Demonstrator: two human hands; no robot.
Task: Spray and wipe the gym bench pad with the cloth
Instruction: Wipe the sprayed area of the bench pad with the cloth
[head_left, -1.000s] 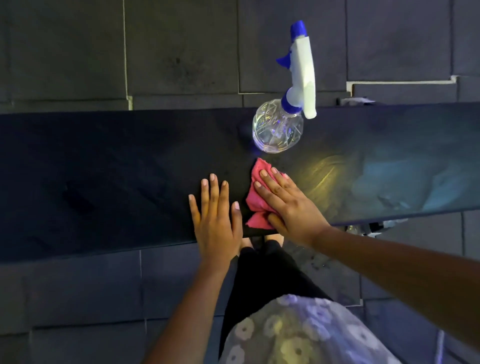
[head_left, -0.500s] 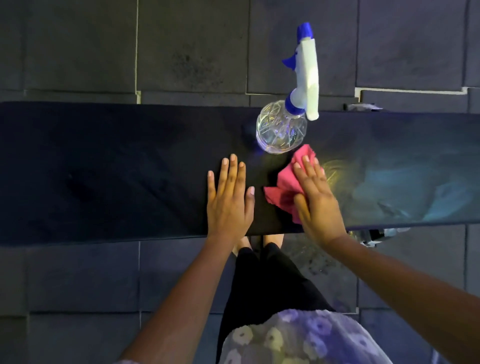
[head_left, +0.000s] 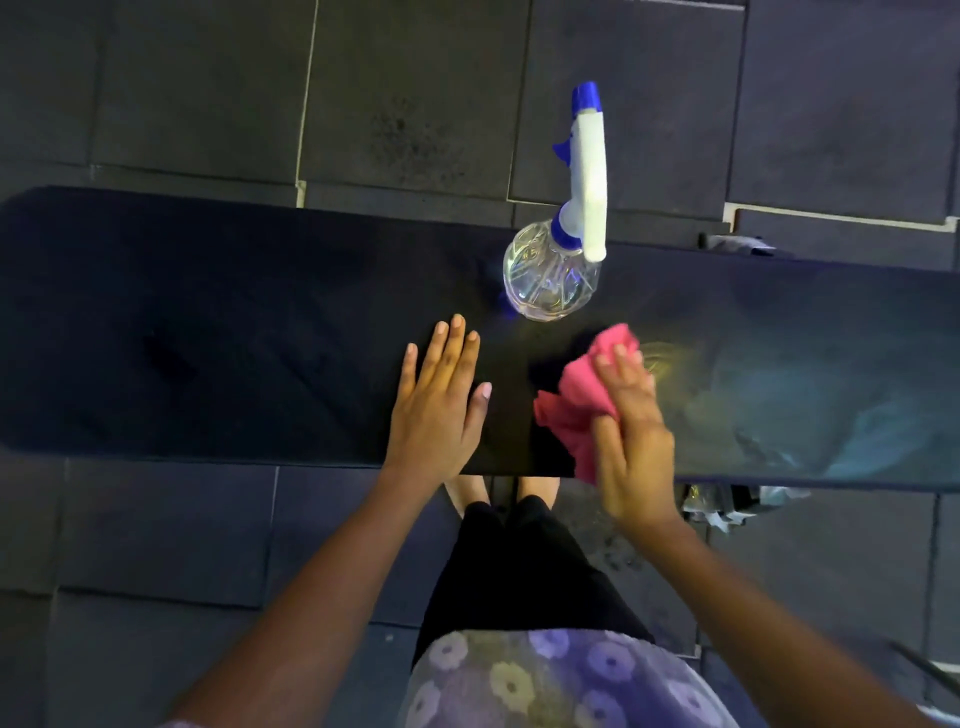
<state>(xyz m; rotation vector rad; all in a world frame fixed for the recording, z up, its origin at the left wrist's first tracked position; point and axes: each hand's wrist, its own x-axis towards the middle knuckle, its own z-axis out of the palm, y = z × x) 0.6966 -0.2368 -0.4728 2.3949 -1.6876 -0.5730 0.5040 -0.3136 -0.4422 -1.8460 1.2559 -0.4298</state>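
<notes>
The black gym bench pad (head_left: 208, 332) runs left to right across the view. A clear spray bottle (head_left: 551, 275) with a white and blue trigger head stands upright on the pad's far edge. My right hand (head_left: 631, 441) presses a crumpled pink cloth (head_left: 582, 400) onto the pad, just in front and right of the bottle. My left hand (head_left: 441, 402) lies flat on the pad with fingers spread, left of the cloth and holding nothing. A wet sheen shows on the pad right of the cloth.
Dark rubber floor tiles (head_left: 405, 104) surround the bench. Part of the bench frame (head_left: 727, 506) shows under the pad's near edge at the right. My legs and feet stand close to the pad's near edge.
My right hand has slid the pink cloth to the right along the pad, away from my left hand. My left hand stays flat on the pad. The bottle has not moved.
</notes>
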